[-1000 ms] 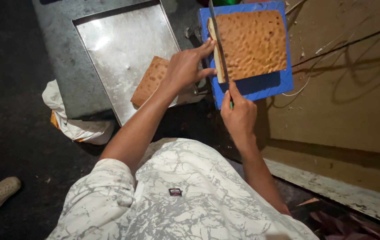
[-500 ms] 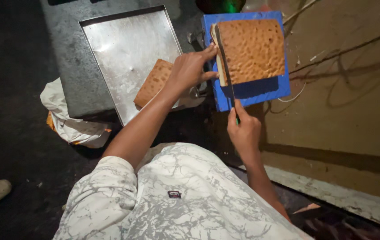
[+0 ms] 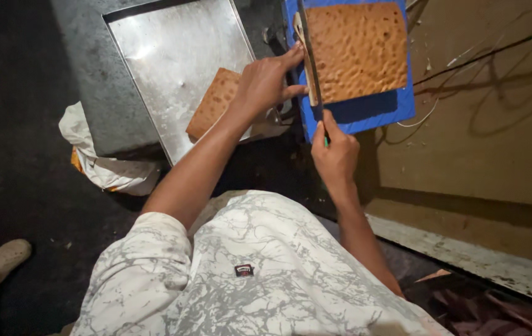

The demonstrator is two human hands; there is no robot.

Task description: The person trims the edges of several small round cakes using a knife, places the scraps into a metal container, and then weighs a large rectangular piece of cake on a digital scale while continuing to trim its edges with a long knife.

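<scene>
On blue board (image 3: pixel 365 115), knife (image 3: pixel 310 62) along cake slab (image 3: pixel 356 50) left edge, right hand (image 3: pixel 334 152) gripping handle

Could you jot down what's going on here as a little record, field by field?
Left hand: fingertips rest on the left edge of the cake slab
Right hand: grips the knife, blade running along the slab's left edge
Slab: brown, pitted, lying on a blue board
Strip: a thin slice stands at the slab's left edge by the blade
Tray: shiny metal, left of the board, with another cake piece at its near edge
Floor: crumpled white cloth beside the tray
</scene>
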